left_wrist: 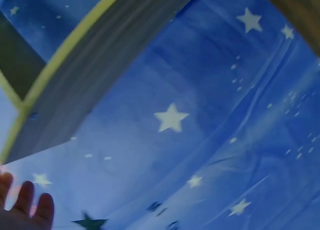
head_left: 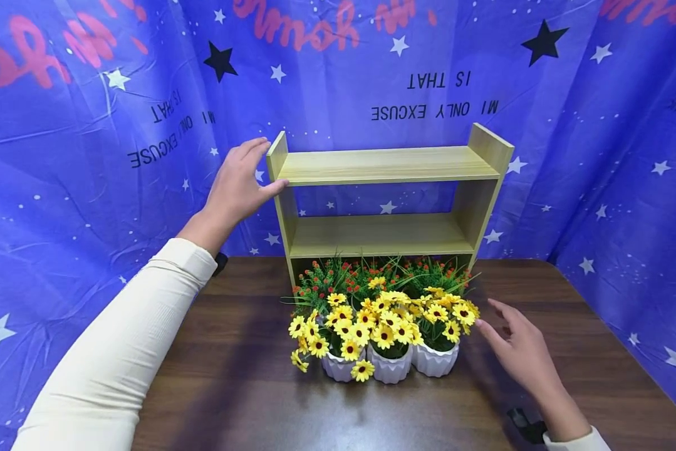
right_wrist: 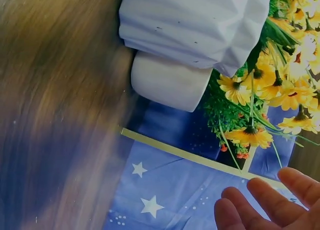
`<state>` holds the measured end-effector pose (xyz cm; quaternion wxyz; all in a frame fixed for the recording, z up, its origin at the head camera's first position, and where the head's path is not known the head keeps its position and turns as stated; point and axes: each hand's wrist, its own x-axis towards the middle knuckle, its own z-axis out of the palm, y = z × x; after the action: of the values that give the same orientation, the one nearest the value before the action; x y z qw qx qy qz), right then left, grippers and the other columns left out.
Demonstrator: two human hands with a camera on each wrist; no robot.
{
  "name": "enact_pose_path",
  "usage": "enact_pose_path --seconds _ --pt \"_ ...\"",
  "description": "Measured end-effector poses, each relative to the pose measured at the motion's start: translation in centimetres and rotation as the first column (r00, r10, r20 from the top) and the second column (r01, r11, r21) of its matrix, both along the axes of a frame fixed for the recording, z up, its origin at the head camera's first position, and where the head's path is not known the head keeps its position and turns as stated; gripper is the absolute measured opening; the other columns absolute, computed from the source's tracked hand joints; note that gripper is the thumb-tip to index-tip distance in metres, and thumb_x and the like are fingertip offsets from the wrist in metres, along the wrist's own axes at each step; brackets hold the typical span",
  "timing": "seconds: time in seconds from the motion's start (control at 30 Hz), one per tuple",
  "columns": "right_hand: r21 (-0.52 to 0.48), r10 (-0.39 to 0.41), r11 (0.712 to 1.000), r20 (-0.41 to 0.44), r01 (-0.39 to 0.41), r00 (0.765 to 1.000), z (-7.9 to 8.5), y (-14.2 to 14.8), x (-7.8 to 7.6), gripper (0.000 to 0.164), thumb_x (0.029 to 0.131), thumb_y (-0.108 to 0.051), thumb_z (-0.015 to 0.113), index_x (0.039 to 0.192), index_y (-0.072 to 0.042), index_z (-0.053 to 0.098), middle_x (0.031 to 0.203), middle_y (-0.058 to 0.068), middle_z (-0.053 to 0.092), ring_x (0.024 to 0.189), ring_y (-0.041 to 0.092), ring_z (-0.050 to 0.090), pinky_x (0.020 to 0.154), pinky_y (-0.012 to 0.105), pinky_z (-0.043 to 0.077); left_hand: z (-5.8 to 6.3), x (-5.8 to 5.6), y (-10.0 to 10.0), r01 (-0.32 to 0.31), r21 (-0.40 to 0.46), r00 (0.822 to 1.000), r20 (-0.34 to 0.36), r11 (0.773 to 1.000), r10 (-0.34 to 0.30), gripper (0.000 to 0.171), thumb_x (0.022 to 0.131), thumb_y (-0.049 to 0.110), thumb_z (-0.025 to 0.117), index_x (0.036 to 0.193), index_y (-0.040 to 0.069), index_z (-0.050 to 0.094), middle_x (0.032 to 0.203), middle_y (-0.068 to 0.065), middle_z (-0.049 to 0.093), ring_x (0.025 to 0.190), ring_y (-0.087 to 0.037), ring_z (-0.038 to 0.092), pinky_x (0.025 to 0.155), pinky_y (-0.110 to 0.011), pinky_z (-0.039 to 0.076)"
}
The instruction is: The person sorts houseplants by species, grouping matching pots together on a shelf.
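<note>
A light wooden shelf point(head_left: 391, 164) with two boards in view stands at the back of the table. My left hand point(head_left: 239, 181) is at its upper left corner, thumb stretched toward the top board and fingers extended beside the side panel point(left_wrist: 75, 65). Three white pots point(head_left: 391, 366) of yellow daisies point(head_left: 391, 319) stand in a row in front of the shelf. My right hand point(head_left: 520, 351) hovers right of the rightmost pot point(right_wrist: 195, 25), fingers spread and holding nothing. Behind the daisies are green plants with small red flowers point(head_left: 326, 282), their pots mostly hidden.
A dark brown wooden table point(head_left: 247, 388) lies under everything. Blue curtains point(head_left: 338, 81) with stars and lettering hang behind and at both sides. A white pot point(right_wrist: 170, 83) shows behind the nearest daisy pot in the right wrist view.
</note>
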<state>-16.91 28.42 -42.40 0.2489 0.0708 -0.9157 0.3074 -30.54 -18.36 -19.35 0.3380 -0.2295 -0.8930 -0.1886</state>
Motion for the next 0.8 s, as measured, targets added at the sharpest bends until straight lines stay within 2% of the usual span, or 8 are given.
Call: enact_pose_path --seconds 0.13,0.23,0.37,0.5,0.67,0.8 --pt "-0.031 0.008 1.000 0.052 -0.006 0.999 0.1 0.0 0.1 0.052 0.097 -0.029 0.065 0.135 0.005 0.054 0.124 0.032 0.059 0.106 0.047 0.060 0.082 0.058 0.051 -0.5 -1.4 0.0 0.025 0.076 0.999 0.038 0.997 -0.028 0.067 0.083 0.028 0.081 0.136 -0.003 0.055 0.144 -0.016 0.051 0.135 -0.037 0.041 0.113 -0.045 0.030" --pt "-0.050 0.023 0.999 0.108 -0.017 0.994 0.0 0.0 0.1 0.053 0.098 -0.032 0.063 0.136 0.004 0.053 0.122 0.034 0.059 0.106 0.048 0.061 0.083 0.059 0.051 -1.0 -2.1 0.2 0.050 0.168 0.997 0.049 0.985 -0.059 0.063 0.084 0.027 0.081 0.134 -0.002 0.058 0.143 -0.013 0.053 0.135 -0.032 0.043 0.113 -0.041 0.030" --pt "-0.072 0.035 0.997 0.167 -0.024 0.985 -0.1 0.0 0.4 0.054 0.099 -0.035 0.062 0.137 0.003 0.053 0.124 0.034 0.059 0.104 0.048 0.062 0.083 0.059 0.051 -1.9 -2.9 0.7 0.099 0.308 0.991 0.054 0.946 -0.121 0.061 0.082 0.024 0.082 0.134 0.001 0.059 0.142 -0.010 0.055 0.134 -0.024 0.046 0.107 -0.043 0.039" --pt "-0.090 0.072 0.994 0.186 -0.056 0.980 -0.5 0.1 0.7 0.051 0.098 -0.032 0.064 0.134 0.002 0.055 0.122 0.031 0.061 0.102 0.045 0.064 0.080 0.055 0.053 -2.9 -3.5 1.0 0.123 0.417 0.985 0.062 0.901 -0.164 0.061 0.081 0.022 0.083 0.134 0.004 0.059 0.144 -0.003 0.053 0.132 -0.018 0.047 0.101 -0.046 0.044" --pt "-0.087 0.100 0.993 0.210 -0.083 0.973 -1.0 -0.1 0.6 0.050 0.096 -0.032 0.067 0.132 0.002 0.057 0.120 0.029 0.064 0.102 0.042 0.065 0.081 0.053 0.054 -3.8 -4.0 1.1 0.123 0.459 0.985 0.054 0.880 -0.166 0.065 0.079 0.020 0.084 0.136 0.006 0.054 0.147 0.001 0.049 0.129 -0.016 0.048 0.098 -0.044 0.047" --pt "-0.079 0.073 0.995 0.249 -0.055 0.966 -1.1 -0.4 1.0 0.054 0.095 -0.035 0.068 0.133 0.001 0.056 0.120 0.030 0.063 0.102 0.044 0.064 0.082 0.056 0.053 -4.3 -4.1 1.4 0.138 0.496 0.979 0.061 0.857 -0.193 0.072 0.080 0.019 0.084 0.141 0.012 0.047 0.147 -0.001 0.047 0.130 -0.017 0.046 0.095 -0.043 0.049"
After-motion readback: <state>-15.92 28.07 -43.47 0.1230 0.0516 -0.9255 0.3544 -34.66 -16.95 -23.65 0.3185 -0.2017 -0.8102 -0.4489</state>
